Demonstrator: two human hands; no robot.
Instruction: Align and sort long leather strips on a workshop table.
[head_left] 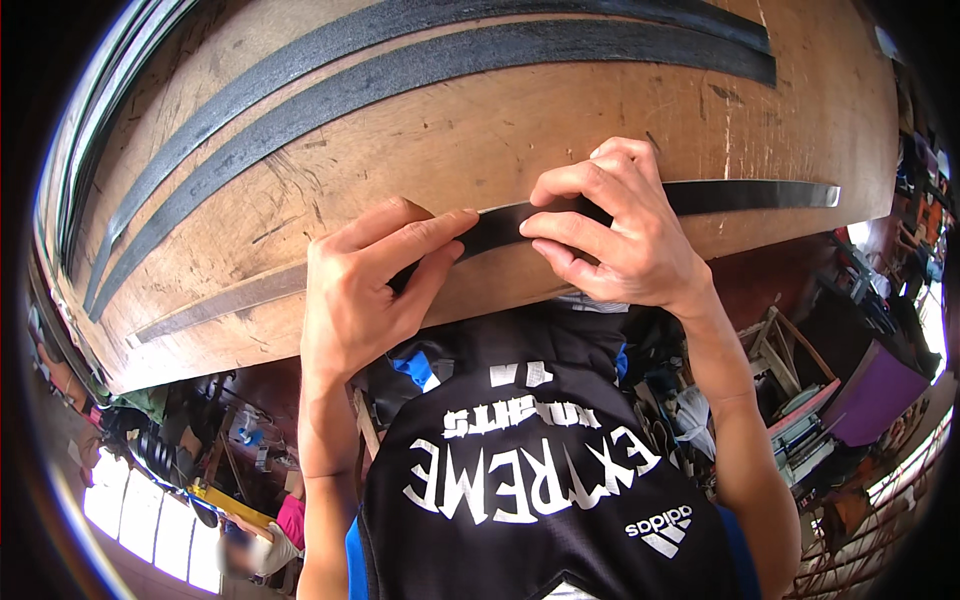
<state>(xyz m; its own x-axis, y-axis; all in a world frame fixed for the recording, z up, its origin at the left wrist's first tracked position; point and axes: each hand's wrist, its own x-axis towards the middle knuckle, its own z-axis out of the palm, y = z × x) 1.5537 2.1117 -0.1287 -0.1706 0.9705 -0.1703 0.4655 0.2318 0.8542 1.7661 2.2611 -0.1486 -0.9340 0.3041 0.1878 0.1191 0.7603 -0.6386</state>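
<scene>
A long, narrow black strip (496, 230), perhaps leather or similar, runs across the near side of the wooden table. My left hand (362, 275) pinches it between thumb and fingers. A short way to the right, my right hand (622, 225) grips the same strip with bent fingers. Between the hands its face is smooth and dark, and the right part reaches out over the table to a pale cut end. Left of my left hand lies a dull brown length of strip (225, 300); my hand hides whether the two are joined.
Two wide black strips (440, 62) curve side by side across the far part of the wooden table (400, 160). More dark strips (100, 120) lie along its left edge. Beyond the table's right end are piled materials and a purple panel (875, 395). Another person (265, 545) is at lower left.
</scene>
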